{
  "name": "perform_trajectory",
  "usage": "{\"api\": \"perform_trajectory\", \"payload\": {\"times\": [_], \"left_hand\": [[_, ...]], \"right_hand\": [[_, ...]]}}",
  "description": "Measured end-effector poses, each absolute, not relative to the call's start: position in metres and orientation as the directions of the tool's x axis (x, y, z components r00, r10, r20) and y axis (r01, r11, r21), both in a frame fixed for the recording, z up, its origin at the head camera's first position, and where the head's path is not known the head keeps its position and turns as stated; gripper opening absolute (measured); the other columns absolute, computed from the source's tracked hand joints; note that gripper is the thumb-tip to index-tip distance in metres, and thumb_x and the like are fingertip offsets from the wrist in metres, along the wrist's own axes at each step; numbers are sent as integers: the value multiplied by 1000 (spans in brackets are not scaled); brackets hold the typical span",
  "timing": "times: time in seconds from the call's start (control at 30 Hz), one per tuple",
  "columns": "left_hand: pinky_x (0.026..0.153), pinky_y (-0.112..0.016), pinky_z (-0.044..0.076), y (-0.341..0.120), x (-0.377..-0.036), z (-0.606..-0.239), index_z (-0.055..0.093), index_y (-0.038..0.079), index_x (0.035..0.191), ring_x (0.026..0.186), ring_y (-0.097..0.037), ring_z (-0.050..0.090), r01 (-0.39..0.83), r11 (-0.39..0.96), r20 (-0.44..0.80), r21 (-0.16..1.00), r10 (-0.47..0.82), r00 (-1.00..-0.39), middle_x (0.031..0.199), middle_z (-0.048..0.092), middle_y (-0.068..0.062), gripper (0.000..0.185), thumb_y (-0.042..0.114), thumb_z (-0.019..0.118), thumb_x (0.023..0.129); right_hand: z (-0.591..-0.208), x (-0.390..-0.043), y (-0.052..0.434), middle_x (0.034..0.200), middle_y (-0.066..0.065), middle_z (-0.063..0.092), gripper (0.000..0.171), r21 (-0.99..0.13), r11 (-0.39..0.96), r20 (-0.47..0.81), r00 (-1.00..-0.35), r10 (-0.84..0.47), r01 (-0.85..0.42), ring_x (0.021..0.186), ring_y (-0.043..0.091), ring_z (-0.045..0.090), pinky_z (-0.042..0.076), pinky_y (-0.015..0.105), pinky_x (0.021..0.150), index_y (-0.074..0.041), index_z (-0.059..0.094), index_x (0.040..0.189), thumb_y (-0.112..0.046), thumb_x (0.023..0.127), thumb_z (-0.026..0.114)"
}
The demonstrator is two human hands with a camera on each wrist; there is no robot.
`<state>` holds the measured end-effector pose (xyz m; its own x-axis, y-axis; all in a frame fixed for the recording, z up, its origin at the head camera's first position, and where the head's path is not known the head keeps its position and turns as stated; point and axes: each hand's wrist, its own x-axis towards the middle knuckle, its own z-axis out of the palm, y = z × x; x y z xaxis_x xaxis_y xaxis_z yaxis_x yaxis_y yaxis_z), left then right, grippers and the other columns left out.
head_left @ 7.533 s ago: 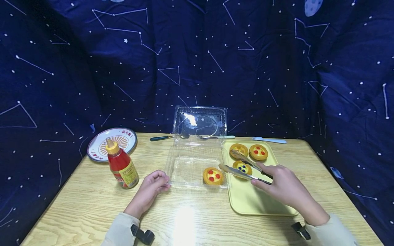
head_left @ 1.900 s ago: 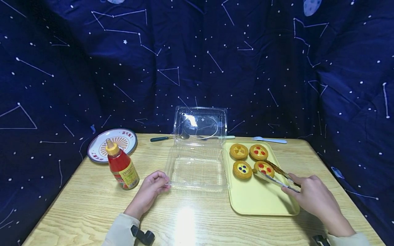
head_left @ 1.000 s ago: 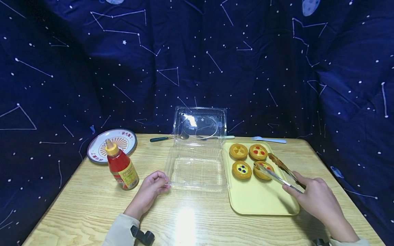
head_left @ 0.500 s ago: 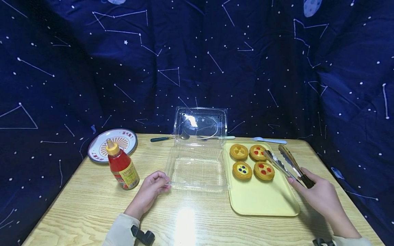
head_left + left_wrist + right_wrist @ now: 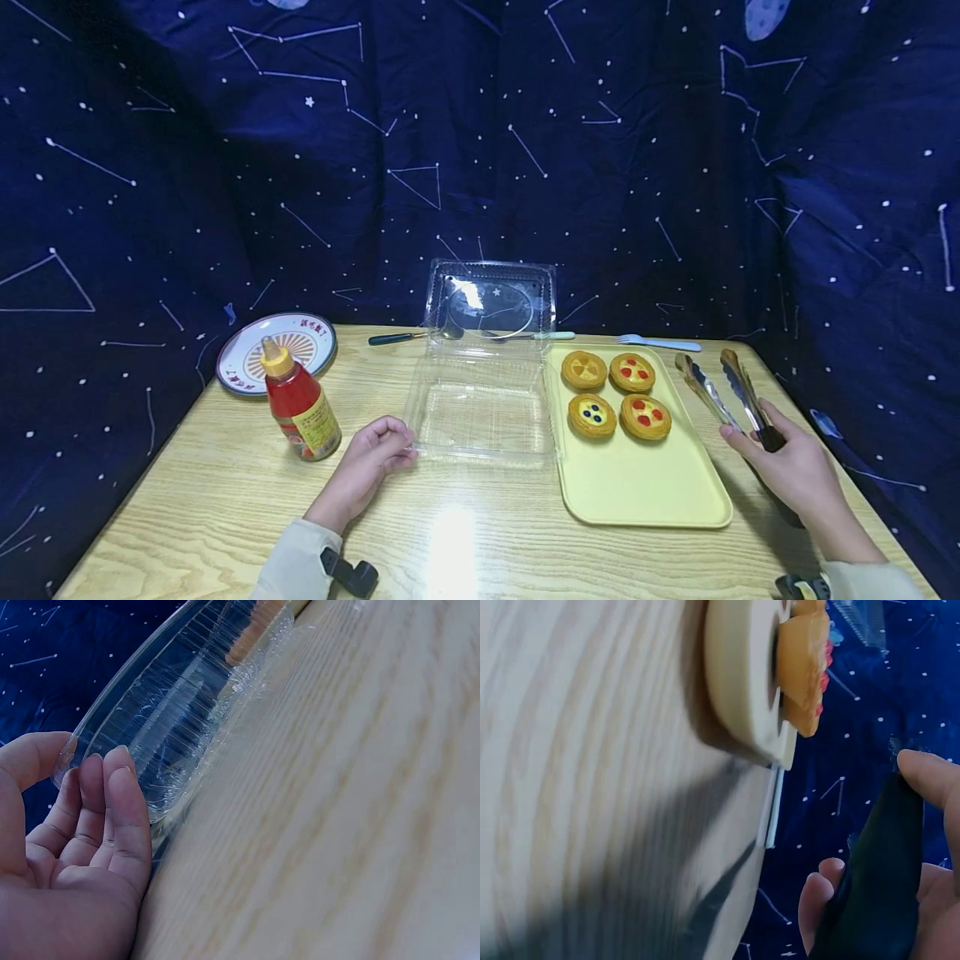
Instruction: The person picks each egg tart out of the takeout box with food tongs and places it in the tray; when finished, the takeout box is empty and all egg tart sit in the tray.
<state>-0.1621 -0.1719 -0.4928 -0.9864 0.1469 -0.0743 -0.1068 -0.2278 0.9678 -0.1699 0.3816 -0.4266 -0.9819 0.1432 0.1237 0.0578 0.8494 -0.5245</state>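
**Tongs held off the tray, box steadied by its corner**

From the head camera, the right hand (image 5: 787,471) gripped the dark handle of the tongs (image 5: 723,392), whose two arms stood apart and empty, over bare table just right of the yellow tray (image 5: 645,492). Four tarts (image 5: 645,417) sat in a square at the tray's far end. The left hand (image 5: 367,462) rested curled against the near left corner of the clear box (image 5: 480,408), which was empty with its lid up. To my eye, a low, level hold would suit the tongs, since the table's right edge lay near that hand and the tray rim was just beside the tips.

The left wrist camera showed fingers (image 5: 120,802) touching the box rim (image 5: 150,720), thumb behind it.

The right wrist camera showed fingers (image 5: 930,776) wrapped round the black handle (image 5: 874,885), the tray's edge (image 5: 739,682) well apart.
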Motion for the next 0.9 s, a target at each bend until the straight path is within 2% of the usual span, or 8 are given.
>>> {"api": "perform_trajectory", "payload": {"times": [0.13, 0.37, 0.63, 0.73, 0.9], "left_hand": [[83, -35, 55, -172, -163, -493, 56, 4, 98, 86, -20, 64, -108, -229, -74, 968, 150, -986, 95, 61, -11, 2, 3, 55, 98], [83, -34, 55, -172, -163, -493, 56, 4, 97, 86, -20, 64, -105, -231, -70, 967, 157, -985, 94, 61, -10, 2, 5, 56, 98], [82, -33, 55, -171, -163, -493, 56, 5, 95, 85, -19, 64, -108, -243, -70, 964, 159, -985, 94, 61, -10, 4, 5, 55, 99], [82, -33, 55, -171, -163, -494, 56, 6, 95, 85, -19, 64, -105, -245, -66, 964, 162, -985, 94, 61, -10, 5, 4, 54, 99], [81, -33, 56, -171, -162, -495, 56, 5, 96, 85, -21, 65, -108, -243, -75, 964, 141, -987, 95, 61, -11, 2, 6, 57, 98]], "right_hand": [[-429, -174, 389, 121, 39, 53, 93, -496, 866, 119, -984, 134, 58, 118, 60, 41, 38, 69, 85, 4, 19, 153, -52, 92, 62], [-436, -181, 405, 122, 43, 48, 94, -483, 873, 113, -982, 149, 77, 112, 64, 40, 35, 72, 84, -2, 12, 155, -52, 93, 62], [-444, -187, 422, 138, 48, 27, 97, -508, 853, 52, -985, 165, 116, 121, 70, 25, 25, 77, 91, -7, 0, 156, -54, 94, 58], [-446, -188, 426, 141, 48, 21, 99, -517, 848, 33, -986, 161, 122, 122, 71, 21, 21, 78, 93, -6, -2, 155, -54, 94, 58], [-445, -190, 429, 145, 47, 10, 101, -528, 836, -62, -989, 135, 147, 126, 69, 17, 27, 78, 92, 1, -4, 153, -56, 94, 55]]}}
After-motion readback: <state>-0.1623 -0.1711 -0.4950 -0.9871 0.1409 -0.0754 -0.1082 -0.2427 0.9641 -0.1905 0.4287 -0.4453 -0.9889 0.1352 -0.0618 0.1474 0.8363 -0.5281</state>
